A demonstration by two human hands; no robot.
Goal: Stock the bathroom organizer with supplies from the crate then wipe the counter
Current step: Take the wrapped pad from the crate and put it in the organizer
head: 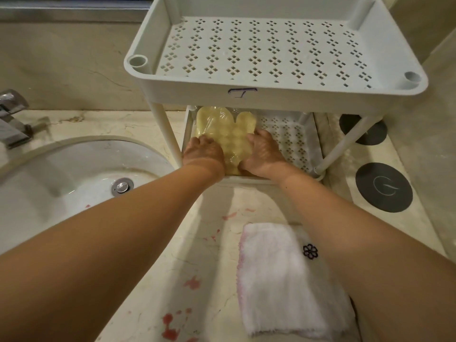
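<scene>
Marble counter (pixel 209 243); left hand (pixel 203 150), right hand (pixel 265 154) fingers clamp film-wrapped pack (pixel 234 134) on perforated shelf (pixel 291 141).

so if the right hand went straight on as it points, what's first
Likely the wrapped yellow pack that the right hand grips; behind it the lower tray runs out of sight under the top tray.

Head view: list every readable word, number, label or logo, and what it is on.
"1" or "T", handwritten, unclear which: label on the front of the top tray.
White swirl logo, no letters: grey round pad.
Flower emblem, no words: white towel.
No print readable: plastic-wrapped packet.
</scene>
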